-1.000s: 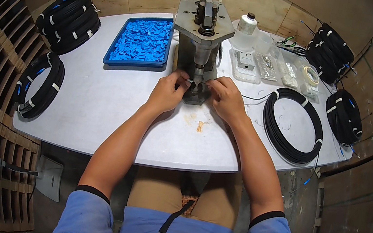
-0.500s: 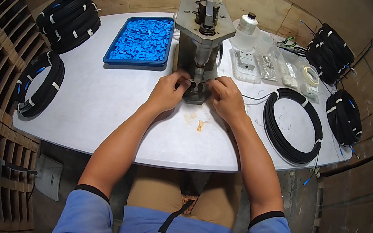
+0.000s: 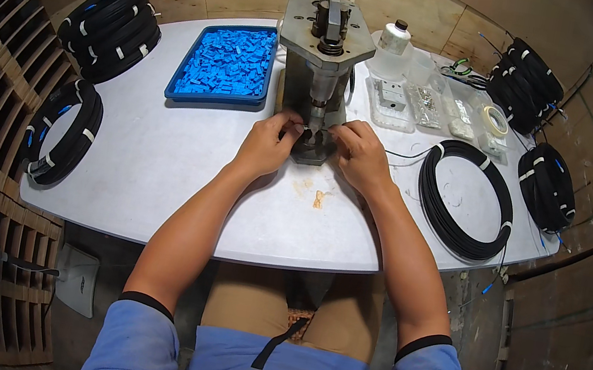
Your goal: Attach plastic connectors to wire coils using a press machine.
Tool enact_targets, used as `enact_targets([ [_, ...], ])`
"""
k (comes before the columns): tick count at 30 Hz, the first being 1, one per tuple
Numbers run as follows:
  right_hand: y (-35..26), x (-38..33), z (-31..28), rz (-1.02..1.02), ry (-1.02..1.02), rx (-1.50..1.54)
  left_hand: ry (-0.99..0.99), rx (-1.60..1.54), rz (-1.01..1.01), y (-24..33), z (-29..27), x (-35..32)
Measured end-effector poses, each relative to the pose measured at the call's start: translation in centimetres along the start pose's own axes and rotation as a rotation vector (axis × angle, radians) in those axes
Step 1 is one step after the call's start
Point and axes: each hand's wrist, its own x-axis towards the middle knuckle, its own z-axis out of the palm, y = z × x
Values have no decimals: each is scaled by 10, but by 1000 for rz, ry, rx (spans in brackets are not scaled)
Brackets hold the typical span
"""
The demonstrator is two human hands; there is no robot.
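Note:
A grey metal bench press [image 3: 324, 56] with an upright lever stands at the far middle of the table. My left hand [image 3: 266, 142] is closed in a pinch at the left side of the press's lower die, and what its fingertips hold is too small to make out. On the other side of the die, my right hand [image 3: 363, 160] pinches a thin black cable [image 3: 407, 156]. That cable runs rightward to a black cable coil [image 3: 426, 199] tied with white bands. The fingers and the press tip hide the cable's end.
A blue tray [image 3: 173, 78] full of small blue parts lies left of the press. More black coils [image 3: 111, 28] stand along both table sides. At the back right are a white bottle [image 3: 395, 38], a metal block [image 3: 390, 96], clear bags and a tape roll [image 3: 494, 120].

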Motion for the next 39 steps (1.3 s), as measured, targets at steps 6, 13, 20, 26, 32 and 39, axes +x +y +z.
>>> enact_targets([
  [6,-1,0,-1,4,-4,5,15,-22,11,1,0,-1],
  [13,-1,0,0,5,1,10,6,-28,8,0,1,-1],
  [20,-1,0,0,10,4,8,4,-32,9,-1,0,-1],
  [26,-2,0,-1,13,-1,3,11,-33,4,1,0,-1],
  [32,-1,0,0,2,6,5,1,-33,5,0,0,-1],
  [39,0,0,1,-6,26,6,-6,-36,3,0,0,0],
])
